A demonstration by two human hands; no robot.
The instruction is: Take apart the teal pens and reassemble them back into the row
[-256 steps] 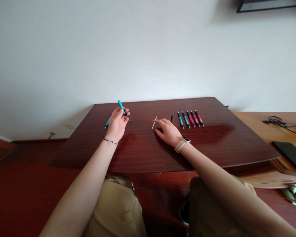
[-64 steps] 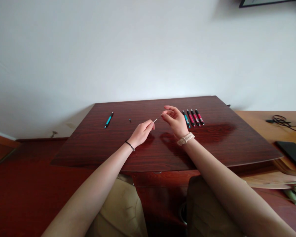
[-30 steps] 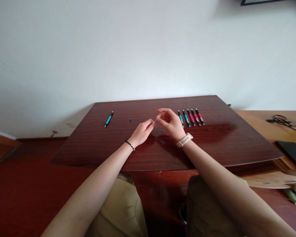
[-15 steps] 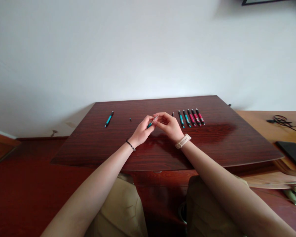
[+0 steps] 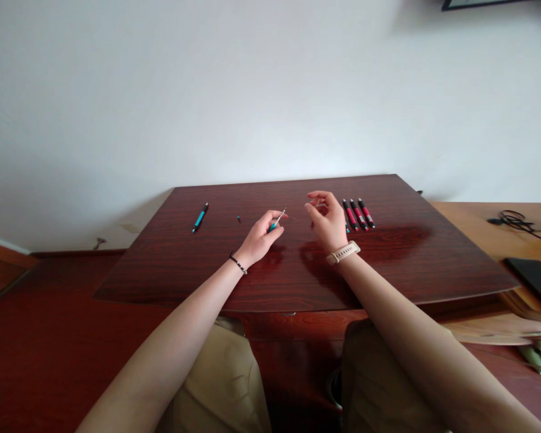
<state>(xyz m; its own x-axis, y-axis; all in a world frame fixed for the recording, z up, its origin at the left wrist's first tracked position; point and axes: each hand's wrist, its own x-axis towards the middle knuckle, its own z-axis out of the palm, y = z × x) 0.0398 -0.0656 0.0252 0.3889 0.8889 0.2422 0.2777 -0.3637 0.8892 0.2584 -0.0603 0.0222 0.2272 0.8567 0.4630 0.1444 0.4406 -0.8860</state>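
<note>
My left hand [image 5: 260,236] grips a short teal pen barrel [image 5: 274,226] with a thin white refill [image 5: 281,214] sticking out of its far end. My right hand [image 5: 330,219] hovers a little to the right of it, thumb and forefinger curled and apart, with nothing visible between them. Just right of that hand lie three red-and-black pens [image 5: 357,213] in a row; a teal one [image 5: 346,228] peeks out from behind the wrist. Another teal pen [image 5: 200,217] lies alone at the far left of the dark wooden table [image 5: 388,264]. A tiny dark part [image 5: 238,219] rests between it and my left hand.
A lighter wooden desk [image 5: 473,231] adjoins on the right, carrying a coiled black cable [image 5: 513,222] and a flat black object [image 5: 535,281]. A white wall stands behind the table. My knees sit under the near edge.
The hands met half a second ago at the refill and teal barrel. Now my right hand has pulled away to the right, covering the teal pens; my left keeps the barrel with the refill in it.
</note>
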